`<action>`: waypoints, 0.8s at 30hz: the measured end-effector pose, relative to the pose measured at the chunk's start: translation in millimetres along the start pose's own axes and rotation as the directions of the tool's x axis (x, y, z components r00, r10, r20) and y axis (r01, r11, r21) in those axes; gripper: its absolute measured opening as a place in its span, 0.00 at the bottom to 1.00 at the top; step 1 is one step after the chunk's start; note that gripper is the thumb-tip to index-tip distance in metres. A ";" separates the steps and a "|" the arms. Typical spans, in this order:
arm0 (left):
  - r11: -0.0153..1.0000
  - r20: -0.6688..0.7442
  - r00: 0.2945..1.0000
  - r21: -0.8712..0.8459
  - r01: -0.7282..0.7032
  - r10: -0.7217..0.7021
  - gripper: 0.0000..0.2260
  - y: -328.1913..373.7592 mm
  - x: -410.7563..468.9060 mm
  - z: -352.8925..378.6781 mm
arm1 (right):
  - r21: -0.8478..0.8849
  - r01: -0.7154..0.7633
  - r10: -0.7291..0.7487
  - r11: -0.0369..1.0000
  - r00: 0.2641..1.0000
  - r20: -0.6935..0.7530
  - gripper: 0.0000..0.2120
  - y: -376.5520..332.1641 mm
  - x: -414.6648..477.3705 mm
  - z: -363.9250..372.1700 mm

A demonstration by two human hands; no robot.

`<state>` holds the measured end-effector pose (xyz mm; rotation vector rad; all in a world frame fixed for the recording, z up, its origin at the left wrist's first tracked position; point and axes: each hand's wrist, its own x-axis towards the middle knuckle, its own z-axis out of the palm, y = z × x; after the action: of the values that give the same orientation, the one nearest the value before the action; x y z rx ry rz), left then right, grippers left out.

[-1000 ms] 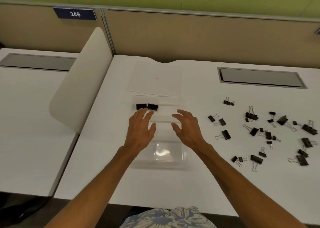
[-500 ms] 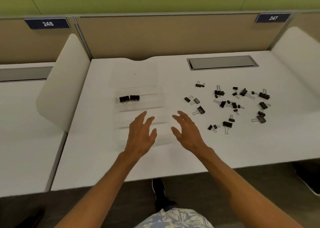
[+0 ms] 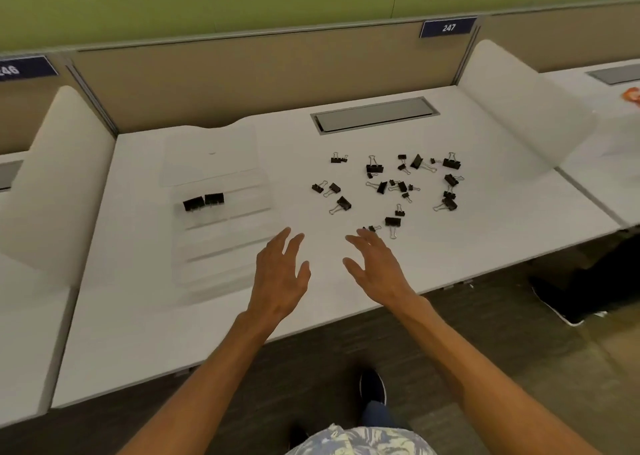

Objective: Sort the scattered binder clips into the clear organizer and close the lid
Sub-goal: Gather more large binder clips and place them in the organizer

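Note:
A clear organizer (image 3: 227, 243) lies on the white desk at left, its lid (image 3: 211, 153) folded open behind it. Two black binder clips (image 3: 203, 201) sit in its far left compartment. Several more black binder clips (image 3: 393, 186) lie scattered on the desk to the right. My left hand (image 3: 280, 278) hovers with spread fingers just right of the organizer's near end and holds nothing. With relaxed fingers and nothing in it, my right hand (image 3: 375, 269) hangs over the desk, its fingertips close to the nearest clips (image 3: 372, 228).
A grey cable hatch (image 3: 375, 119) is set into the desk behind the clips. White curved dividers (image 3: 519, 108) stand at both sides of the desk. The desk's front edge (image 3: 207, 368) runs under my forearms. A dark shoe (image 3: 568, 302) is on the floor at right.
Both hands have drawn back from over the organizer and shifted right toward the scattered clips. The view has pulled away and swung right. Nothing was picked up.

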<state>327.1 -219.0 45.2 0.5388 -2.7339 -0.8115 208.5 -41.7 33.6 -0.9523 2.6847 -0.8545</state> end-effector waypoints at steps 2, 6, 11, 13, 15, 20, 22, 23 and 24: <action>1.000 0.005 1.000 -0.009 -0.004 0.004 0.23 12.8 8.6 8.7 | 0.018 -0.019 0.020 1.000 1.000 -0.004 0.24 14.0 1.2 -10.5; 1.000 0.007 1.000 -0.019 -0.006 0.006 0.23 41.6 29.2 32.8 | 0.021 -0.036 0.036 0.999 0.999 0.002 0.24 47.7 10.7 -34.6; 0.999 0.004 1.000 -0.029 0.018 -0.018 0.23 85.3 58.9 67.9 | 0.032 -0.003 0.002 0.999 1.000 0.031 0.24 99.0 33.5 -68.9; 0.999 -0.008 1.000 -0.033 0.025 -0.026 0.23 101.8 70.7 80.2 | 0.048 0.010 -0.012 0.999 0.999 0.037 0.24 118.4 43.4 -84.5; 0.998 -0.023 0.999 -0.046 0.046 -0.048 0.23 116.0 83.0 92.0 | 0.057 0.031 -0.033 0.998 0.999 0.038 0.23 135.6 53.0 -100.3; 0.991 -0.049 0.991 -0.059 0.124 -0.126 0.22 149.5 112.0 120.3 | 0.052 0.082 -0.085 0.995 0.995 0.048 0.22 175.5 74.1 -132.6; 0.986 -0.056 0.987 -0.071 0.149 -0.153 0.22 159.4 119.8 130.7 | 0.051 0.103 -0.106 0.993 0.993 0.056 0.23 192.2 80.4 -139.6; 0.984 -0.057 0.985 -0.081 0.158 -0.162 0.22 163.3 123.0 135.5 | 0.050 0.109 -0.112 0.993 0.992 0.059 0.23 199.8 83.3 -142.7; 0.984 -0.058 0.985 -0.086 0.158 -0.163 0.22 166.5 126.3 139.8 | 0.050 0.115 -0.118 0.992 0.991 0.060 0.22 206.9 86.1 -145.3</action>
<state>121.1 -75.0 40.0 0.7625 -2.6111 -0.9220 -16.2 102.7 38.2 -1.1154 2.5668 -0.8896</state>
